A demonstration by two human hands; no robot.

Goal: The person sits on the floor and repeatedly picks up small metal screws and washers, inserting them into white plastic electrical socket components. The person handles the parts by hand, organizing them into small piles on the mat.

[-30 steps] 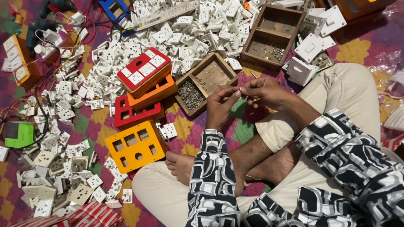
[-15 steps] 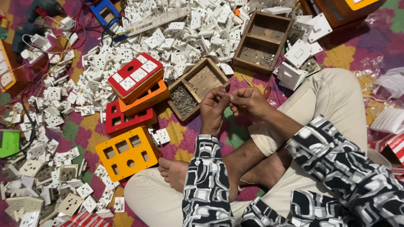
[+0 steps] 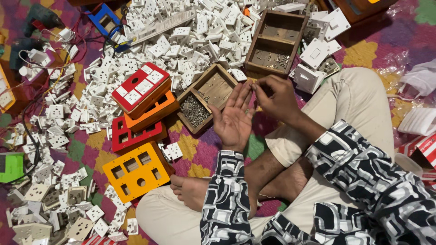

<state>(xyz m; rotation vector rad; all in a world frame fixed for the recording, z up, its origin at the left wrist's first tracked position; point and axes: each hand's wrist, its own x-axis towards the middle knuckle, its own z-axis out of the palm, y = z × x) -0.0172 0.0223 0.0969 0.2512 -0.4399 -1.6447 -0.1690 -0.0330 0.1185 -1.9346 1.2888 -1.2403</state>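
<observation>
Presently, something too small to be identified is pinched between the right hand [image 3: 278,96] fingertips, just above the left hand [image 3: 234,119], which is held flat, palm up, fingers spread. Just beside it a wooden screw tray [image 3: 206,97] is set. Boxes fitted: one red switch box [image 3: 141,89], stacked. Unfitted: orange box [image 3: 135,171], red frame [image 3: 136,134], white sockets [image 3: 181,41] heaped beyond.

A red-and-white printed carton [image 3: 422,147] lies at the right edge. A long white labelled strip pack [image 3: 156,28] rests on the socket pile, top centre. No screens or signs.
</observation>
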